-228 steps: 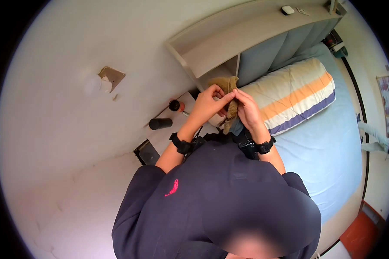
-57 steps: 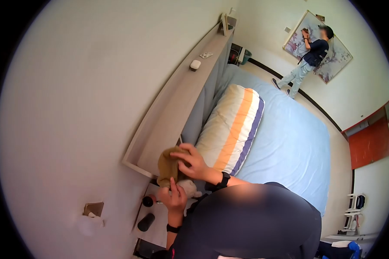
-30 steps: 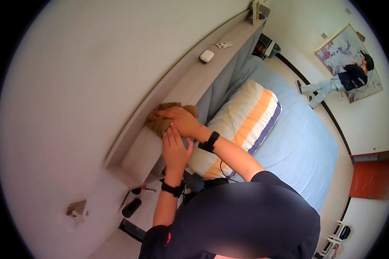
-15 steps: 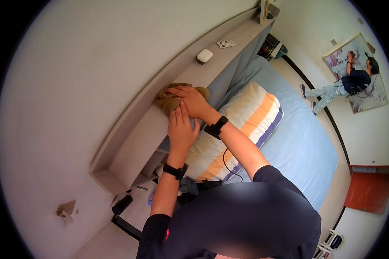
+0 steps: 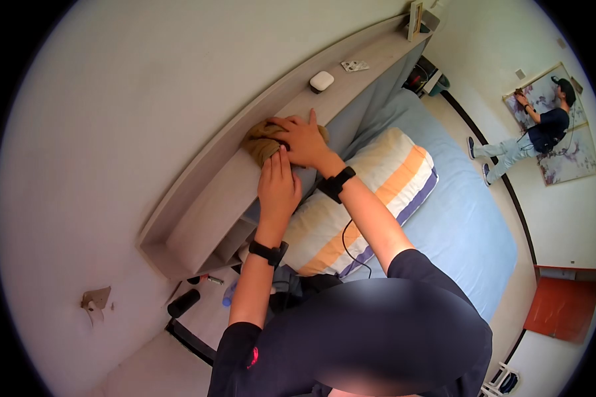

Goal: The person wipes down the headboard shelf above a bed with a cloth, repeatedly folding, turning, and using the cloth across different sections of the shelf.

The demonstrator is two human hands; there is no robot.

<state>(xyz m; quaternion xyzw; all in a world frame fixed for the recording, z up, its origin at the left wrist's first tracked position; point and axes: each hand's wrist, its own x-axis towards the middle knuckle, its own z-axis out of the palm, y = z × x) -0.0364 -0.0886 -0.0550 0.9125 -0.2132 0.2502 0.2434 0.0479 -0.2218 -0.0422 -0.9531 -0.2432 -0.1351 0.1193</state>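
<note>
Pale wall (image 5: 112, 165) fills the left half of the frame, and a bed with a light blue sheet (image 5: 473, 225) spreads over the right. Between them, the headboard shelf (image 5: 208, 205) runs diagonally from lower left to upper right. At the far right of the frame another person (image 5: 543, 132) stands beside a floral wall picture (image 5: 569, 162). A striped pillow (image 5: 404, 175) lies against the headboard near the centre, partly behind the right forearm.

Both forearms rise from the dark top at the bottom of the frame, each with a black wristband, and converge left of centre. The right arm slants up and leftward; the left arm stands nearly vertical. The right hand (image 5: 304, 142) lies palm down with its fingers spread, most of them across the brown cloth (image 5: 258, 141), one pointing up past its edge over bare board. The left hand (image 5: 278, 188) is nearly flat, fingers straight and close together, tips at the cloth's lower edge. Whether any fingers pinch the fabric underneath, I cannot tell. Bunched on the shelf, the cloth shows left of the right hand and a little beyond it. Just above sits a small white case (image 5: 322, 81).
</note>
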